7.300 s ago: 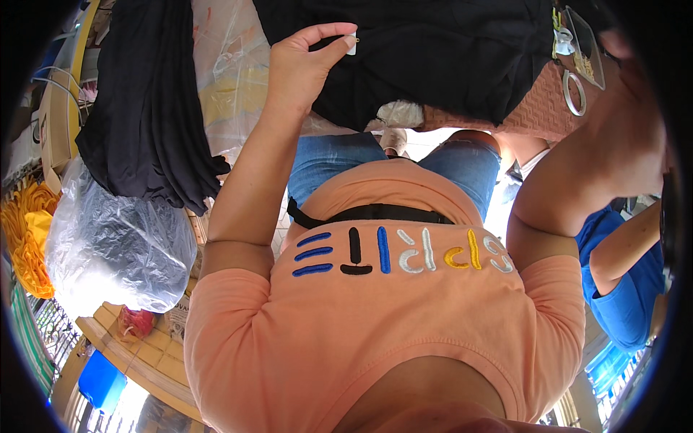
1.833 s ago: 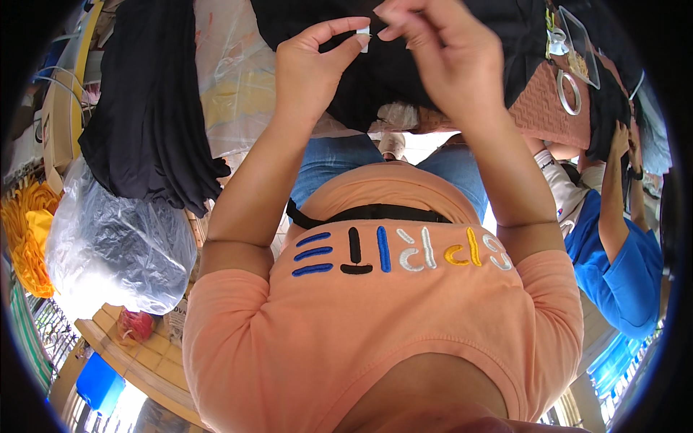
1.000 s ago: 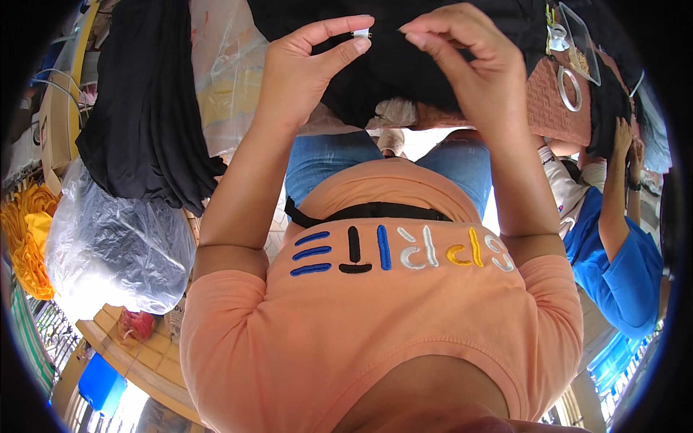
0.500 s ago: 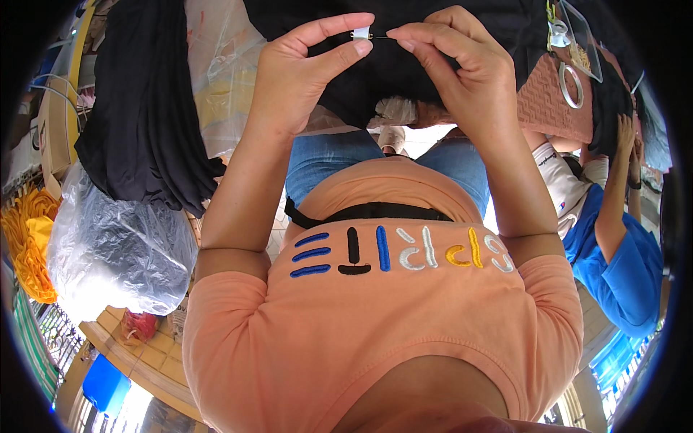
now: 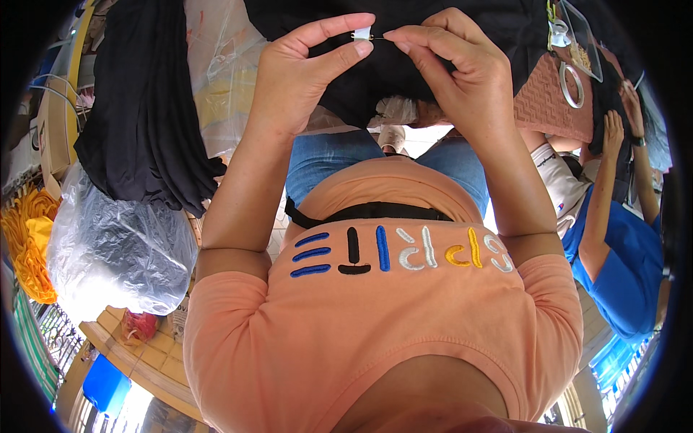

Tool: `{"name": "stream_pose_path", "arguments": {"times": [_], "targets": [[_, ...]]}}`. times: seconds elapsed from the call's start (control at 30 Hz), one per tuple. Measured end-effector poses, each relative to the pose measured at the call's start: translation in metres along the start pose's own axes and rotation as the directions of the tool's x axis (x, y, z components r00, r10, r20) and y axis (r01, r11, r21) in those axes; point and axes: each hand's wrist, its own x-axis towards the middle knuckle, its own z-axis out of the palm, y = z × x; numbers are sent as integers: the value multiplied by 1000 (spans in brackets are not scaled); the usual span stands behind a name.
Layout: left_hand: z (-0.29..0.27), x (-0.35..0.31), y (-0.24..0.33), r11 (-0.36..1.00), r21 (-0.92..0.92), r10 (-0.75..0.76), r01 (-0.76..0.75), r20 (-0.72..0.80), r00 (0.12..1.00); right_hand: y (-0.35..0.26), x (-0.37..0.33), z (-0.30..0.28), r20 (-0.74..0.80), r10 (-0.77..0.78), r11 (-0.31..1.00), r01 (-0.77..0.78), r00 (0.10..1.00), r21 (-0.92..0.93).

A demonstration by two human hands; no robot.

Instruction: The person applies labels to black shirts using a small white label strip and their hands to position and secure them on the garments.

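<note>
Up at the top middle, my left hand [image 5: 303,61] pinches a small white piece with metallic ends [image 5: 362,34] between thumb and forefinger. It is too small to tell its kind. Just right of it, the thumb and forefinger of my right hand [image 5: 462,61] are pressed together on a thin dark strand [image 5: 380,38] that reaches to the white piece. Whether the strand is thread or a pin cannot be made out. Black cloth [image 5: 375,86] lies beneath both hands.
More black cloth [image 5: 141,94] hangs at left, above a clear plastic bag [image 5: 119,252] and yellow fabric [image 5: 29,238]. A white ring-shaped roll [image 5: 571,85] lies on the reddish textured surface [image 5: 552,108] at right. Beyond it, a person in a blue shirt [image 5: 624,267] reaches forward.
My right hand has shifted very slightly left, still pinching the strand; my left hand holds its place. At right, the other person's hands have moved apart.
</note>
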Motion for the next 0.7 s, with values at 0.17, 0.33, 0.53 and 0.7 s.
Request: {"name": "stream_pose_path", "arguments": {"times": [0.17,0.33,0.53,0.7], "targets": [[3,-2,7,962,264,76,-70,-11,997,-2,2,0,29,-41,995,43,999,-91],[17,-7,9,896,423,183,-137,-70,981,-4,8,5,96,-83,952,107,992,-285],[19,0,26,946,314,128,-86,-116,985,-16,2,5,18,-229,936,225,973,-271],[24,12,52,1000,-12,-29,28,-90,996,-8,-42,17,321,-78,996,59,944,70]]}}
